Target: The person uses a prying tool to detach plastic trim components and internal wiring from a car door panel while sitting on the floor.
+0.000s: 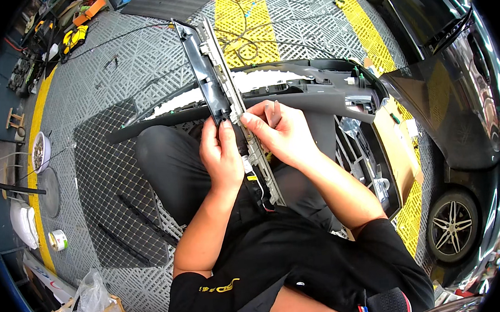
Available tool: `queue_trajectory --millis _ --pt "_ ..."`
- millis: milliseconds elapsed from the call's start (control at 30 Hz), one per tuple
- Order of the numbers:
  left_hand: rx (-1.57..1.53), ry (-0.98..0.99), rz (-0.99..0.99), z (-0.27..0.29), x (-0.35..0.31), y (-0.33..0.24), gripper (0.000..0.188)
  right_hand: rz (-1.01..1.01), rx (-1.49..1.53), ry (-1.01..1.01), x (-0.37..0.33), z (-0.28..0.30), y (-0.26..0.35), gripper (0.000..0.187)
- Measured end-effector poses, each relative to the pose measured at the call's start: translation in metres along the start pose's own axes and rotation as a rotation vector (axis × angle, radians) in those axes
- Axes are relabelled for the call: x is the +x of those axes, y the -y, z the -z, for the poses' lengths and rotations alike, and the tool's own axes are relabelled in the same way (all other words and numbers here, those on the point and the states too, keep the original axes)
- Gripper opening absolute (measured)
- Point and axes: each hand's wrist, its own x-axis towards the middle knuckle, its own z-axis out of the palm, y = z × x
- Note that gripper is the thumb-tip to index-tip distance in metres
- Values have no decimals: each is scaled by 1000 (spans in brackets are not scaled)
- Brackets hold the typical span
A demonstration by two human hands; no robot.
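A glossy black trim strip (198,67) and a long beige-grey plastic bracket strip (224,71) lie side by side, slanting up and away over my lap. My left hand (222,152) grips the lower end of the black strip, thumb on its inner side. My right hand (286,131) is closed at the bracket strip, thumb pressed against its edge. A small flat brownish-grey piece (273,114) shows between the right fingers; its kind is unclear. Below my hands, a wire with yellow tape (252,178) runs along the bracket's near end.
A large black door panel (310,102) with white padding lies beyond my knees. At right are a grille-like part (357,160), cardboard (397,145) and a dark car (448,84). A black net mat (113,183) and white bowl (41,152) are left. Cables (248,40) cross the tiled floor.
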Motion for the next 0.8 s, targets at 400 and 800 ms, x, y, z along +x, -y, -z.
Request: queue_trajectory --millis 400,800 --pt "23 19 -13 3 -2 6 15 -15 24 11 -2 -1 -8 30" --pt "-2 -18 -16 0 1 11 17 -63 6 9 -14 -4 -16 32"
